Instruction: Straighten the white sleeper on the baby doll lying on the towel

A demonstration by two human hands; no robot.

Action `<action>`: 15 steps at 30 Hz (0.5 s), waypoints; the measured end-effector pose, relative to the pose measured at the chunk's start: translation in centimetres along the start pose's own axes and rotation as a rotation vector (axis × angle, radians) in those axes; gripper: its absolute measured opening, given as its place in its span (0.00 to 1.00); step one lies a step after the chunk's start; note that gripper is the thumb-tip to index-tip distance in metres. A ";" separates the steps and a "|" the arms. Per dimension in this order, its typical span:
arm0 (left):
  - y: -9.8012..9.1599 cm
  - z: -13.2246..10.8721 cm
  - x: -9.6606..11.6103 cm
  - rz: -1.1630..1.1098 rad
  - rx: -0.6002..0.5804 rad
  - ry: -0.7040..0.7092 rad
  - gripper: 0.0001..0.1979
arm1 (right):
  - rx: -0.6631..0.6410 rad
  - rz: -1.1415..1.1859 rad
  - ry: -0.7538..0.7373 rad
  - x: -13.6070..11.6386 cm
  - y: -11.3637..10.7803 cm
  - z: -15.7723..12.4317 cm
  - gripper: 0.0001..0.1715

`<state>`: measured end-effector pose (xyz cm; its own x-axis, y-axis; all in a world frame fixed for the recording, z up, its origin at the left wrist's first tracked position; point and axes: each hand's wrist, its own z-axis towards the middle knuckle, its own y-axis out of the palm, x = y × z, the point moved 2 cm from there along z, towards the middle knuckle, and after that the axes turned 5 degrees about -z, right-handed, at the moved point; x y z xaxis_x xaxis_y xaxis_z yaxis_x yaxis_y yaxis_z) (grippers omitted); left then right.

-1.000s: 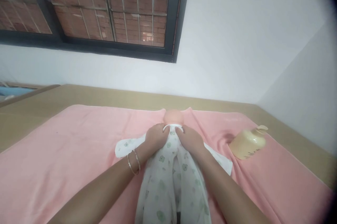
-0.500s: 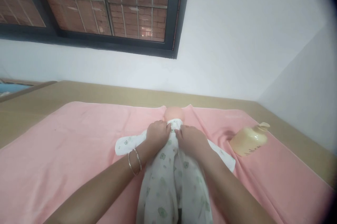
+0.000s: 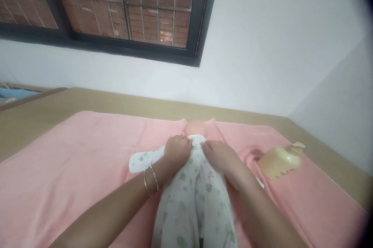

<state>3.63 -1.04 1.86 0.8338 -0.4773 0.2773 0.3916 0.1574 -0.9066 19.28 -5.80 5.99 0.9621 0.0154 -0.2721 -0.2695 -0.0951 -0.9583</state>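
Note:
A baby doll lies on its back on a pink towel, its head pointing away from me. It wears a white printed suit. My left hand, with two bangles on the wrist, is curled closed on the suit's fabric at the doll's left shoulder. My right hand lies flatter on the doll's chest at the other shoulder, fingers together and pressing the cloth. One white sleeve sticks out to the left.
A cream lotion bottle lies on its side on the towel to the right. The towel covers a tan surface set against a white wall. A dark-framed window is above left.
My hands moved slightly apart at the doll's neckline. The right hand has gone from pinching the collar to lying flatter on the chest. The view shifted slightly.

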 end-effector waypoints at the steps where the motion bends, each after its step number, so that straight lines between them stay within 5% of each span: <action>1: 0.1 -0.1 0.2 0.028 0.017 0.053 0.22 | -0.014 0.031 0.025 0.3 0.3 0.5 0.31; 4: 0.3 -0.3 0.5 0.054 0.074 0.133 0.21 | -0.055 0.128 0.088 1.1 1.1 1.7 0.36; 11: 0.3 -0.1 -0.6 -0.120 -0.017 -0.139 0.23 | 0.061 -0.108 0.062 -0.8 0.7 0.4 0.27; 15: 0.1 -0.4 0.0 -0.064 0.091 -0.036 0.21 | 0.025 -0.057 0.105 -0.1 1.3 1.2 0.31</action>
<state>3.49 -1.34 1.70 0.8188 -0.4575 0.3467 0.4768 0.2058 -0.8546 18.80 -4.74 4.65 0.9745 -0.0847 -0.2078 -0.2140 -0.0722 -0.9742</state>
